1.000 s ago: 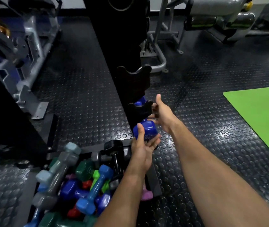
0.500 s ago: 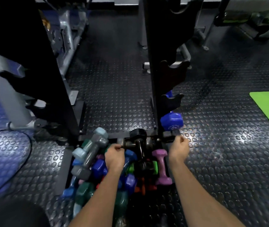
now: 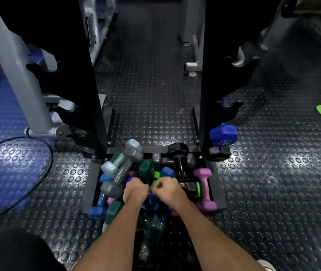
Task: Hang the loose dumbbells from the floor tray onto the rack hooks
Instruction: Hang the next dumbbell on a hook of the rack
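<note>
with one blue dumbbell (image 3: 223, 135) now hung at right of frame, both hands, left hand (image 3: 135, 190) and right hand (image 3: 168, 187), have dropped mid-frame into the tray (image 3: 218, 194), fingers curled, contents unclear.

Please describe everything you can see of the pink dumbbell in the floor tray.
The pink dumbbell is small, with a matte coating and two blocky heads joined by a thinner grip. It lies flat at the right edge of the tray, its length pointing away from the person. A black and green dumbbell lies against its left side. No hand touches it.
</note>
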Demonstrator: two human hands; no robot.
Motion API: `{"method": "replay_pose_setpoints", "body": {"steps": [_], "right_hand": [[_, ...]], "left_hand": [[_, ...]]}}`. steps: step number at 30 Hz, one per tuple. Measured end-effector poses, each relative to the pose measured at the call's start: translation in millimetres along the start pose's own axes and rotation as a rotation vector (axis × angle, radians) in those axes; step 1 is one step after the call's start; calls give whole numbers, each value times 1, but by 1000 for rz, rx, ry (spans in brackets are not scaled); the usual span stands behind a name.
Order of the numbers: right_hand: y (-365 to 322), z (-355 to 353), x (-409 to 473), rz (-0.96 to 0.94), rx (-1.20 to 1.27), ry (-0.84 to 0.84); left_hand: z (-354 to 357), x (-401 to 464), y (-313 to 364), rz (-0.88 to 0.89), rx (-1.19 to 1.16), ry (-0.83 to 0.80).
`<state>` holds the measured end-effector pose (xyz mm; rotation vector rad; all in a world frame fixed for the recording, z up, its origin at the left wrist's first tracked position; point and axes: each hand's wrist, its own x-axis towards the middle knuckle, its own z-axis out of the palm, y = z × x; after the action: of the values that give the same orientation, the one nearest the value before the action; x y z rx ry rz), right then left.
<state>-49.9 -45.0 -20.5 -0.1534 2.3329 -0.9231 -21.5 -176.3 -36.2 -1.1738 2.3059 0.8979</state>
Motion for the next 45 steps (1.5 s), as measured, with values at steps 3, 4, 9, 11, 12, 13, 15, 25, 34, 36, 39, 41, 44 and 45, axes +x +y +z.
{"method": "replay_pose_setpoints", "body": {"steps": [3, 4, 9, 11, 12, 13, 15, 25, 34, 36, 39, 41, 44, 45], "right_hand": [[13, 9, -13, 167, -85, -164], [16, 10, -18, 236, -53, -186], [13, 12, -31, 400, 91, -227], [14, 15, -36, 459, 120, -264], [16, 16, -39, 486, 161, -288], [18, 18, -42, 512, 225, -300], [23, 24, -46, 532, 377, -284], [44, -21, -51, 646, 428, -449], [52, -161, -74, 436, 410, -325], [59, -168, -77, 322, 617, -155], [62, -175, -73, 172, 803, 182], [58, -185, -69, 85, 842, 336], [49, -209, -68, -22, 806, 452], [47, -216, -68, -44, 801, 483]], "left_hand": [[-7, -7, -8, 88, 177, -87], [-11, -9, -9, 105, 190, -89], [-18, -21, -28, 178, 429, -229], [-17, -28, -33, 229, 612, -297], [-13, -30, -34, 248, 723, -312], [-8, -33, -36, 275, 829, -310], [3, -35, -42, 344, 982, -294], [-7, -48, -31, 305, 743, -589], [12, -102, 48, 385, -8, -818], [18, -111, 71, 442, -168, -793], [23, -121, 107, 518, -286, -749], [20, -128, 132, 559, -376, -748], [19, -134, 161, 613, -429, -711], [19, -134, 167, 630, -426, -696]]}}
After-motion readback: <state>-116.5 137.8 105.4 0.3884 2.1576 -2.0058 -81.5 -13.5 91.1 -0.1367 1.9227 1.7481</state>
